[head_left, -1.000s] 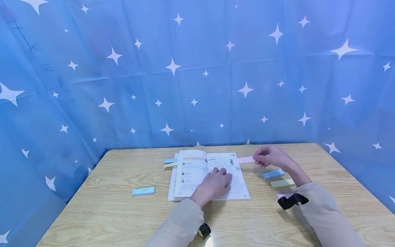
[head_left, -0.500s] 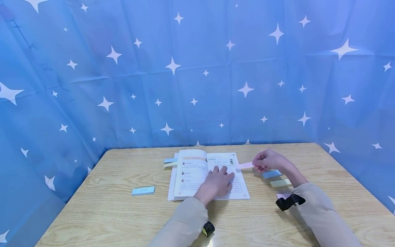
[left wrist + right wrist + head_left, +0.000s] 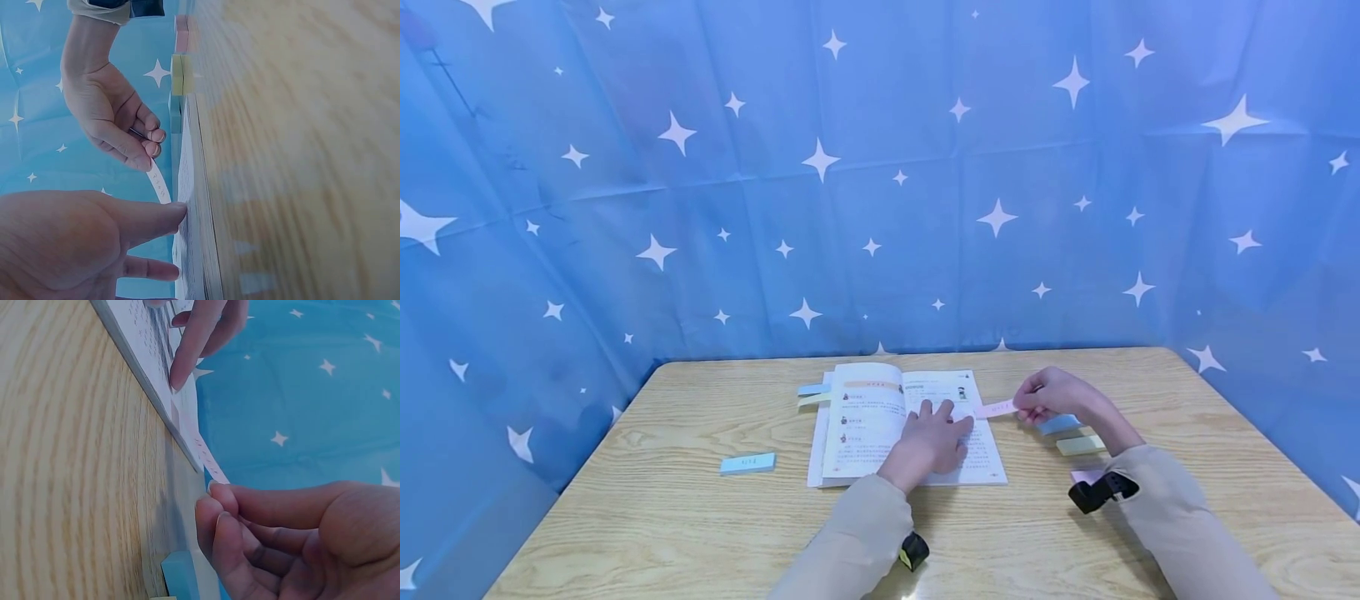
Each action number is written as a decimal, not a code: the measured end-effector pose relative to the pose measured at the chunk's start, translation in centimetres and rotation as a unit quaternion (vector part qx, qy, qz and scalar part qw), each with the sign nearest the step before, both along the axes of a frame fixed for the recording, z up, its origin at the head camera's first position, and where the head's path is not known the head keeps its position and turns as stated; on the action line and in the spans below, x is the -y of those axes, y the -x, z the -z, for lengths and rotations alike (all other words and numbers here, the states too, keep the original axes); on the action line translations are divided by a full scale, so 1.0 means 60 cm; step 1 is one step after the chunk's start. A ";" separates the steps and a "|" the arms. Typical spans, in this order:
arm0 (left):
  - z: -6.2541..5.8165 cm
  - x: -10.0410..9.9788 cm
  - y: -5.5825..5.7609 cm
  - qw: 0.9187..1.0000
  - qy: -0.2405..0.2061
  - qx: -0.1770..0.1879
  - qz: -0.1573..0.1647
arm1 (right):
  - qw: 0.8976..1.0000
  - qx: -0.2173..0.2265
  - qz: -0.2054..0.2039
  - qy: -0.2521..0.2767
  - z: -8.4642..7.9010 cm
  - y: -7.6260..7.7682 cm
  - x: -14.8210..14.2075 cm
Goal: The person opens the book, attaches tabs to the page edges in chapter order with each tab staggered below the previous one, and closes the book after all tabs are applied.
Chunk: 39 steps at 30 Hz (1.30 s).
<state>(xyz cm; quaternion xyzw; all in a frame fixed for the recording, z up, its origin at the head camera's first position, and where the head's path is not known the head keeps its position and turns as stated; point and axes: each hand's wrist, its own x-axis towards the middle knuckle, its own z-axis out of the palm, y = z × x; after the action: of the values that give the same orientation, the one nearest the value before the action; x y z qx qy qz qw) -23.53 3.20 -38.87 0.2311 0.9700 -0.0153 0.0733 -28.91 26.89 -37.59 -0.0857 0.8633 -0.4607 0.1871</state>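
Right hand [image 3: 1054, 393] is pinching the outer end of a pink strip [image 3: 995, 409] between thumb and curled fingertips; the strip, carrying handwritten marks, is spanning the right edge of an open book [image 3: 868, 433]. Left hand [image 3: 931, 440] is resting on the right-hand page, fingers spread and gripping nothing, its thumb tip lying at the strip's inner end; cannot tell how firmly it is pressing. The book is lying on the wooden table [image 3: 647, 517], a blue tab [image 3: 812, 389] and a pale yellow tab [image 3: 815, 400] projecting from its left side. Near the right forearm, a blue pad [image 3: 1062, 424], yellow pad [image 3: 1081, 445] and partly hidden pink pad [image 3: 1086, 476] are sitting in a row; another light-blue block [image 3: 747, 464] is lying left of the book.
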 end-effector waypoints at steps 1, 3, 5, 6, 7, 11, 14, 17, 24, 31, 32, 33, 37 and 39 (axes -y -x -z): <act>0.000 -0.001 0.000 1.000 -0.001 0.002 -0.004 | 1.000 0.002 -0.001 0.001 0.000 0.000 0.000; 0.001 -0.003 0.001 1.000 -0.001 0.006 -0.011 | 1.000 0.006 -0.004 0.004 0.001 0.001 -0.001; 0.002 -0.005 0.002 1.000 -0.001 0.009 -0.016 | 1.000 0.011 -0.004 0.007 0.001 0.001 -0.001; 0.003 -0.007 0.003 1.000 -0.001 0.009 -0.017 | 1.000 0.011 -0.007 0.008 0.002 0.000 -0.001; 0.003 -0.008 0.003 1.000 0.001 0.008 -0.018 | 1.000 0.011 -0.007 0.007 0.002 0.000 0.000; 0.006 -0.011 0.004 1.000 0.011 0.005 -0.020 | 1.000 0.008 -0.009 0.003 0.002 -0.001 0.001; 0.006 -0.012 0.002 1.000 0.019 0.005 -0.021 | 1.000 0.005 -0.008 -0.001 0.003 -0.002 0.002; 0.006 -0.013 0.000 0.999 0.027 0.005 -0.020 | 1.000 0.004 -0.007 -0.002 0.005 -0.001 0.002; 0.005 -0.015 -0.001 0.999 0.033 0.000 -0.019 | 0.999 -0.016 -0.009 -0.035 -0.005 -0.004 -0.005; 0.003 -0.016 -0.001 0.999 0.036 -0.001 -0.018 | 0.984 -0.127 -0.064 -0.111 -0.033 -0.015 -0.002; 0.003 -0.016 -0.001 0.999 0.034 0.000 -0.019 | 0.980 -0.141 -0.083 -0.118 -0.035 -0.017 0.002; 0.003 -0.015 -0.001 0.999 0.033 0.002 -0.019 | 0.974 -0.156 -0.106 -0.126 -0.037 -0.019 0.007; 0.002 -0.014 -0.001 0.999 0.028 0.011 -0.020 | 0.959 -0.183 -0.173 -0.133 -0.033 -0.023 0.030; 0.003 -0.013 -0.001 0.999 0.024 0.012 -0.020 | 0.954 -0.187 -0.191 -0.135 -0.028 -0.025 0.042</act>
<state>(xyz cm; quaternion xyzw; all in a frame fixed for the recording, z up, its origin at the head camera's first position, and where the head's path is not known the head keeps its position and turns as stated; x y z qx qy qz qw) -23.45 4.00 -39.04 0.2104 0.9727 -0.0347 0.0913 -27.39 24.34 -35.89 -0.3077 0.9045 -0.2715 0.1163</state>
